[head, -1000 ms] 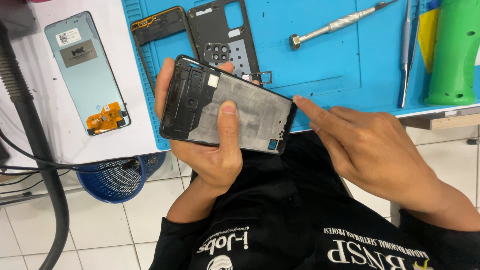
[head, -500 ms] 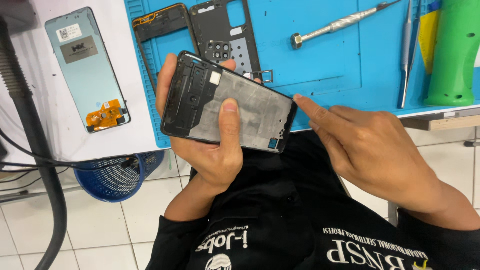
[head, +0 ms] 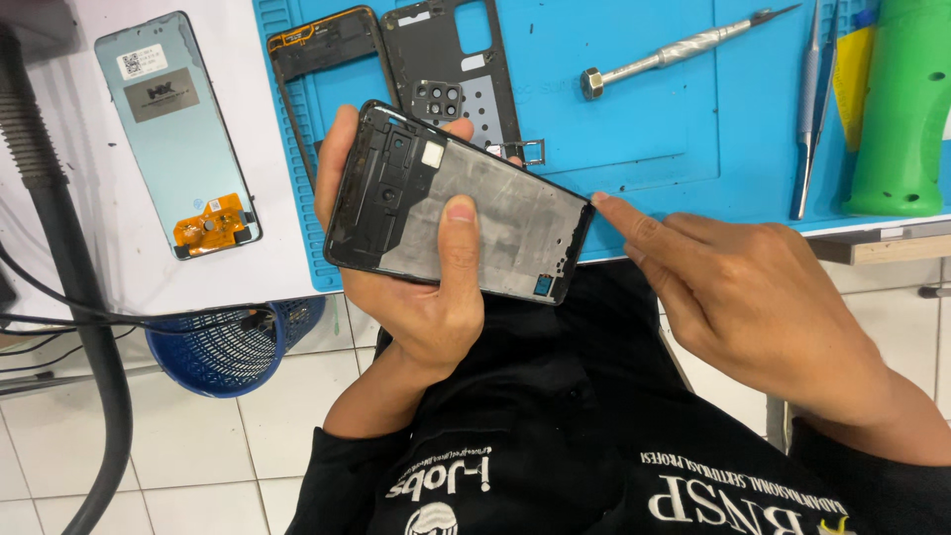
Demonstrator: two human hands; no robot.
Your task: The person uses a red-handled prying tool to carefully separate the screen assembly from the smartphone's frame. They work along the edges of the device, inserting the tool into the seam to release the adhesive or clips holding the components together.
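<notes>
The left hand [head: 426, 287] is cradling a black rectangular phone frame with a bare grey metal inner plate [head: 466, 203] above the blue mat [head: 674, 129], thumb steadying it in a firm grip; the empty right hand [head: 753, 297] is pointing a finger at its corner.

The left hand [head: 416, 287] covered the lower middle of the black phone frame with the grey metal plate [head: 466, 203]. The green plastic bottle [head: 897, 109] at upper right was cut by the frame's edge. The blue mesh basket [head: 233, 347] sat partly hidden under the counter [head: 287, 238].
</notes>
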